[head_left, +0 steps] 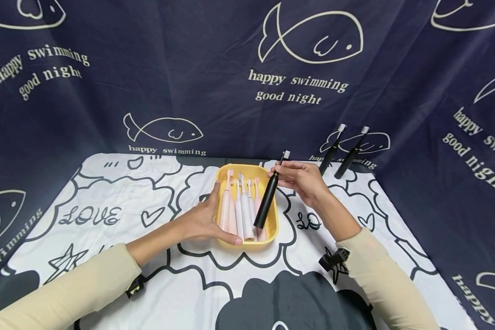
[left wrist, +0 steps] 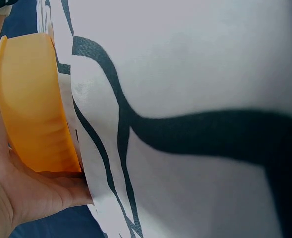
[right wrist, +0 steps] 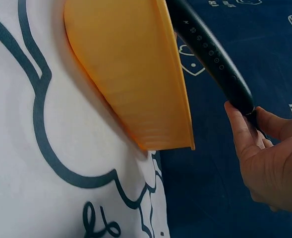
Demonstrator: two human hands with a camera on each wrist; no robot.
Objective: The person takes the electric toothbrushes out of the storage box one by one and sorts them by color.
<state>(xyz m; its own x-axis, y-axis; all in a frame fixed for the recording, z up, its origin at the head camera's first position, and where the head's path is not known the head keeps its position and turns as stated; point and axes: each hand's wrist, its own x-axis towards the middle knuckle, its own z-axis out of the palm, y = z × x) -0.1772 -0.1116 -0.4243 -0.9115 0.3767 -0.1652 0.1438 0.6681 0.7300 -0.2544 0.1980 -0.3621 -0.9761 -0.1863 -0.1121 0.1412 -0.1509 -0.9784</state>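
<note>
A yellow tray (head_left: 275,229) on the patterned cloth holds several pink and white electric toothbrushes (head_left: 244,211), heads toward the far side. My left hand (head_left: 204,220) grips the tray's left side, thumb at the near rim and fingers along the left wall; in the left wrist view the hand (left wrist: 17,183) spans the outer wall. Between thumb and fingers, my right hand (head_left: 301,179) pinches a black electric toothbrush (head_left: 266,201) near its neck. It slants over the tray's right part, head up. The right wrist view shows its handle (right wrist: 210,52) above the rim, with a row of small icons.
Two more black electric toothbrushes (head_left: 329,156) stand at the back right, near the navy fabric wall (head_left: 231,82). White cloth with dark cloud drawings and letters covers the table (head_left: 119,201). The navy fabric also hangs at both sides.
</note>
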